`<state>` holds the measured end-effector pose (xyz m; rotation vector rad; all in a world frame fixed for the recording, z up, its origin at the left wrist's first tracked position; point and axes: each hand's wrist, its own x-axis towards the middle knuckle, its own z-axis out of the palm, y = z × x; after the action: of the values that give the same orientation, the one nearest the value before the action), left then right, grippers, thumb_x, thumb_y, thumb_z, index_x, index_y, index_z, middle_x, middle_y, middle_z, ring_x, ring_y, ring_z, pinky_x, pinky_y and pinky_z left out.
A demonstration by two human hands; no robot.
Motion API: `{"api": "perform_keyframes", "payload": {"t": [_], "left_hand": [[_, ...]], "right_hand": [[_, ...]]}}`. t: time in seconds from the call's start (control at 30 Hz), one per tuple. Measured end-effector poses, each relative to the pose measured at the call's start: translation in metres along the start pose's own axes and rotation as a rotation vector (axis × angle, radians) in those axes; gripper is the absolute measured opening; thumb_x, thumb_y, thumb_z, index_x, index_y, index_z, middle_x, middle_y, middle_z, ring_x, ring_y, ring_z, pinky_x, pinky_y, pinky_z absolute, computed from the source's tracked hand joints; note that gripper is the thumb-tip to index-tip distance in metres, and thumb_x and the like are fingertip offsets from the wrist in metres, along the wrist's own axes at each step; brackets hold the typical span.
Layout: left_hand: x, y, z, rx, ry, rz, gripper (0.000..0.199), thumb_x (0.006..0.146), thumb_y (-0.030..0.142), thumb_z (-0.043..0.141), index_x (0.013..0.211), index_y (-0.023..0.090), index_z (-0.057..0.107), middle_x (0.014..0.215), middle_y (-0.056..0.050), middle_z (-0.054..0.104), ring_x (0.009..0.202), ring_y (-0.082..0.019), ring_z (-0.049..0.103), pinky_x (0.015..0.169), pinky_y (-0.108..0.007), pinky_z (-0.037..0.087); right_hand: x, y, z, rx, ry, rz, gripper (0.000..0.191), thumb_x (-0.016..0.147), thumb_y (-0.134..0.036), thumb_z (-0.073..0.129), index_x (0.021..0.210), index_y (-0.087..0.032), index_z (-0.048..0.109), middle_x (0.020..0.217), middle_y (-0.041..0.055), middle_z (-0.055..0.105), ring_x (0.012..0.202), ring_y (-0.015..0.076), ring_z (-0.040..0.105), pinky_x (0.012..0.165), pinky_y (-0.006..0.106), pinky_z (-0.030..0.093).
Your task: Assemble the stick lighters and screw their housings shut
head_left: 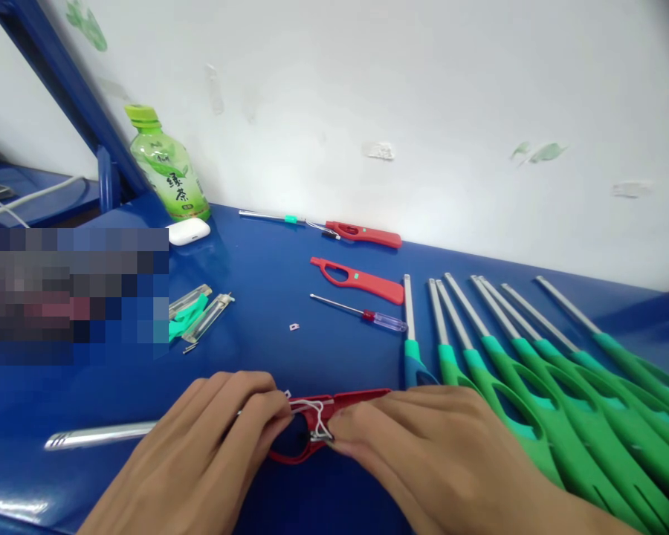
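Note:
Close in front of me, a red lighter casing [293, 455] lies open, its trigger loop and thin white wires [319, 407] showing. My left hand [217, 438] is closed over its front end, fingers pinched at the wires. Beyond that hand a long metal tube [103, 435] sticks out to the left. My right hand [424, 446] is closed on the handle part, thumb and finger at a small dark and metal piece [320, 437] by the wires. Both palms and most of the grip are hidden. A tiny white clip [294, 327] lies farther back, beside a screwdriver [371, 316].
Several green lighters [585, 416] fan out at the right. Toward the wall lie a red casing half [362, 285] and a partly assembled red lighter [362, 234]. At left are small clear and teal parts [204, 319], a white case [189, 232] and a green tea bottle [167, 167].

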<state>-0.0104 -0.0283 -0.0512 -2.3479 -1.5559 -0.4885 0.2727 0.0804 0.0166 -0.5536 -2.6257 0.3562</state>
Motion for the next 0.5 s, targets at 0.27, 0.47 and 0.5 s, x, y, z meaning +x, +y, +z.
{"api": "perform_keyframes", "payload": {"t": [0.27, 0.47, 0.5], "left_hand": [[0.004, -0.004, -0.002, -0.089, -0.047, 0.010, 0.038, 0.124, 0.032, 0.040, 0.151, 0.030, 0.068, 0.138, -0.004, 0.079, 0.126, -0.024, 0.074, 0.115, -0.042, 0.058], [0.013, -0.001, -0.001, -0.078, 0.023, 0.010, 0.048, 0.123, 0.023, 0.046, 0.170, 0.026, 0.056, 0.146, -0.003, 0.076, 0.131, -0.024, 0.069, 0.128, -0.043, 0.040], [0.016, 0.000, -0.001, -0.093, 0.042, 0.007, 0.047, 0.122, 0.019, 0.046, 0.167, 0.025, 0.059, 0.143, -0.003, 0.076, 0.129, -0.024, 0.068, 0.127, -0.042, 0.040]], "right_hand": [[0.001, 0.001, 0.000, -0.014, -0.014, -0.016, 0.029, 0.110, -0.001, 0.057, 0.100, -0.023, 0.073, 0.081, -0.0074, 0.076, 0.064, 0.0121, 0.073, 0.063, 0.031, 0.049], [0.002, 0.002, 0.002, -0.045, 0.008, -0.027, 0.025, 0.112, -0.004, 0.060, 0.101, -0.024, 0.073, 0.084, -0.0075, 0.080, 0.067, 0.0128, 0.076, 0.065, 0.030, 0.050], [0.001, 0.002, 0.003, -0.061, 0.008, -0.036, 0.025, 0.112, -0.005, 0.061, 0.101, -0.024, 0.072, 0.084, -0.0076, 0.079, 0.067, 0.0131, 0.077, 0.065, 0.030, 0.050]]}}
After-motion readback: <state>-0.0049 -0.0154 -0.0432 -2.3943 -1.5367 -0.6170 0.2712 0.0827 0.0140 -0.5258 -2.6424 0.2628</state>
